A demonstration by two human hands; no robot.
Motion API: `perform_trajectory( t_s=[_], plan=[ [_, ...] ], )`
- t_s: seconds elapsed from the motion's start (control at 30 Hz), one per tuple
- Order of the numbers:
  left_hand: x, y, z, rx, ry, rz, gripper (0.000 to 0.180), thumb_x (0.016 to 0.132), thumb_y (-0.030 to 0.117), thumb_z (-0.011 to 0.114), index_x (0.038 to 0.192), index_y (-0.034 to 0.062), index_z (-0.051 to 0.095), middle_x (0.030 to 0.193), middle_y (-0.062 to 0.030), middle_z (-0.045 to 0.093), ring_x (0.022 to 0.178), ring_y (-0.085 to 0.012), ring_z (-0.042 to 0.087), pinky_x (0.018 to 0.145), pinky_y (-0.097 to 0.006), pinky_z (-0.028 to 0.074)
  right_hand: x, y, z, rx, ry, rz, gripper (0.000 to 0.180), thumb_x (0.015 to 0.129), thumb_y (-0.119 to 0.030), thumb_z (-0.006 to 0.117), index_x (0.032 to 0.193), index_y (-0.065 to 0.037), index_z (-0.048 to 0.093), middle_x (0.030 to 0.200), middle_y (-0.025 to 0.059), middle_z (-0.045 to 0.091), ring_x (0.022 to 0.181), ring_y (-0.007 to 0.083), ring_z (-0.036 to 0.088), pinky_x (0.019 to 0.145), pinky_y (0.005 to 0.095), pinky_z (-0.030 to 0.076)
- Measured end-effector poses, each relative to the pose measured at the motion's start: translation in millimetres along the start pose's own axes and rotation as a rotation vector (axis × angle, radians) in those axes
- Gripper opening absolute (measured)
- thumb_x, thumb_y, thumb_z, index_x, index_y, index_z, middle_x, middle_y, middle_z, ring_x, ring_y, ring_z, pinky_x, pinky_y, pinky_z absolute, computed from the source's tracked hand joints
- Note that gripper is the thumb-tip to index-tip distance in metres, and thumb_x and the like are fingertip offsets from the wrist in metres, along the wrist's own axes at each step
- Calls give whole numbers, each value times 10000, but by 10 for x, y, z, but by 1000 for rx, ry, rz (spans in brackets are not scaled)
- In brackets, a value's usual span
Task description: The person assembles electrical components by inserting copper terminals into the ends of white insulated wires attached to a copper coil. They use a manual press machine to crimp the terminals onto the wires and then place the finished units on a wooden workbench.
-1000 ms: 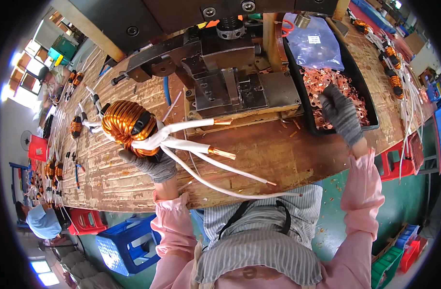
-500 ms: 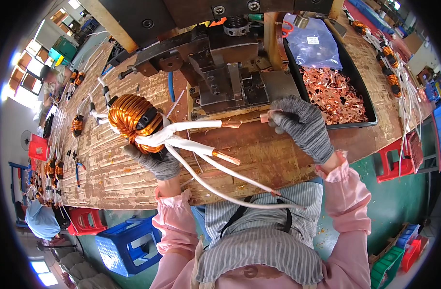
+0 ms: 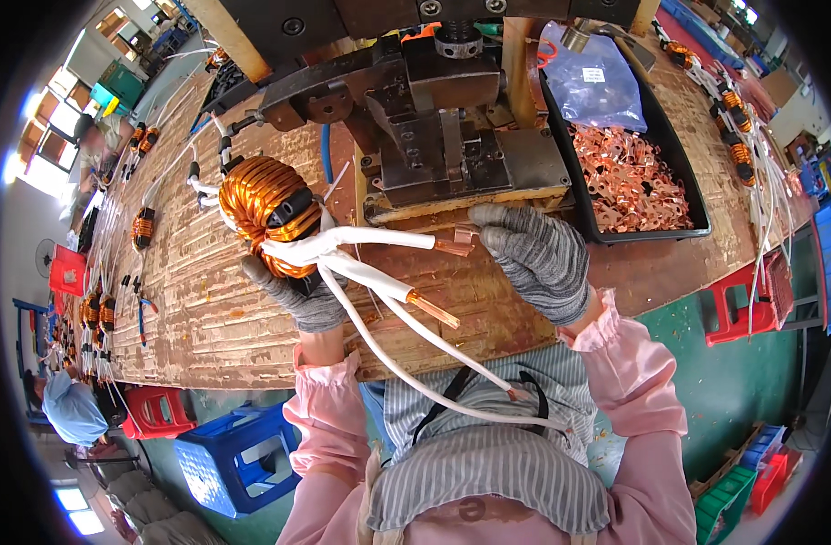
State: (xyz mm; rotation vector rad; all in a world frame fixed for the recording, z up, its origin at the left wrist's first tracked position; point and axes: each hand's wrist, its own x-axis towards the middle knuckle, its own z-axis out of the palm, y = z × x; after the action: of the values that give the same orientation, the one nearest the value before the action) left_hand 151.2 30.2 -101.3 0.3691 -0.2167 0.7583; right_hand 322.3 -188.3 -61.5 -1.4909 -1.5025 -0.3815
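My left hand, in a grey knit glove, is closed around the underside of a copper-wound toroidal coil. White sleeved leads come off the coil toward the right, their bare copper ends showing. Between the fingertips of my gloved right hand is a small copper terminal lug. The lug meets the bare end of the uppermost lead; whether the strands are inside it I cannot tell. A second thick lead points down and right below it, and thinner white leads curve over my apron.
A dark metal press stands just beyond my hands. To its right, a black tray holds loose copper lugs and a blue plastic bag. More coils lie at the left. Blue stool below the table; a person sits far left.
My right hand has moved left with the copper lug, up to the end of the top lead. The coil in my left hand has shifted slightly right and turned a little.
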Motion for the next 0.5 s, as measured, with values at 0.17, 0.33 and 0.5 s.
perform_trajectory(
  t_s=[0.17,0.33,0.5],
  plan=[
    [22,-34,-14,23,29,58,716,722,424,684,1255,67,366,1165,-143,468,942,-209,523,766,-324,513,-58,56,66,35,16,-90,216,756,-17,602,965,-74,601,995,102,623,825,227,634,676,291,536],
    [32,-68,34,23,-5,65,715,734,433,669,1264,67,359,1186,-147,461,959,-216,525,791,-333,508,-118,74,115,50,-8,-22,221,769,-15,582,979,-84,596,1013,95,619,853,234,627,688,302,529],
    [20,-76,21,23,4,70,739,734,454,659,1287,78,345,1243,-159,435,1007,-234,518,829,-346,499,-142,50,185,8,8,48,223,768,-24,594,985,-76,607,986,96,631,864,232,626,718,309,516]
  ],
)
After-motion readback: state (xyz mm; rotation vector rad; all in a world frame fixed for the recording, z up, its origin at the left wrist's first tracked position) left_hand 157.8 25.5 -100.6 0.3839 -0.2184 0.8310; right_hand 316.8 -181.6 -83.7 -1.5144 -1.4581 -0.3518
